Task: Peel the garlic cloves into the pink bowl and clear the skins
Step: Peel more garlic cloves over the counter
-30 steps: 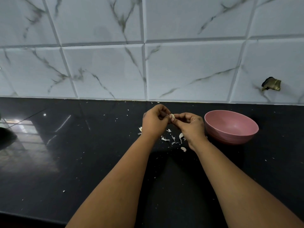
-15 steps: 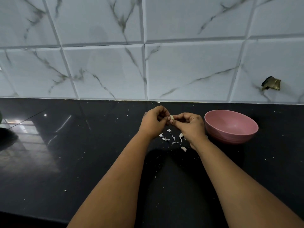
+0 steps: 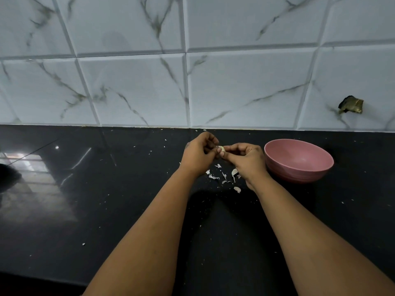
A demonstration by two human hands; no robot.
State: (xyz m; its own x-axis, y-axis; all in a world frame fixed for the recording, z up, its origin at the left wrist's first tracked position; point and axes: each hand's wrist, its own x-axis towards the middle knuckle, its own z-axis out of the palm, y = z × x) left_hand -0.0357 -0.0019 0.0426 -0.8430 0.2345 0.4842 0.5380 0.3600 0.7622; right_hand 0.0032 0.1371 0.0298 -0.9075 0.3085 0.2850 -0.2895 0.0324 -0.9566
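Garlic clove (image 3: 221, 148) pinched right between both sets of fingertips, held up off the black counter (image 3: 106, 199), a bit in front of the wall tiles (image 3: 136, 90). Too small to call the long axis for sure, looks roughly crosswise, hand to hand. Left hand (image 3: 199, 154) curled on it from the left, right hand (image 3: 245, 159) pinching from the right, so neither one spread. Pink bowl (image 3: 299, 161) just beside the right hand, touching or not hard to say. Probably the right hand's drop then, being the nearer one. Loose skins (image 3: 222, 176) scattered underneath, between the wrists, still to clear later.
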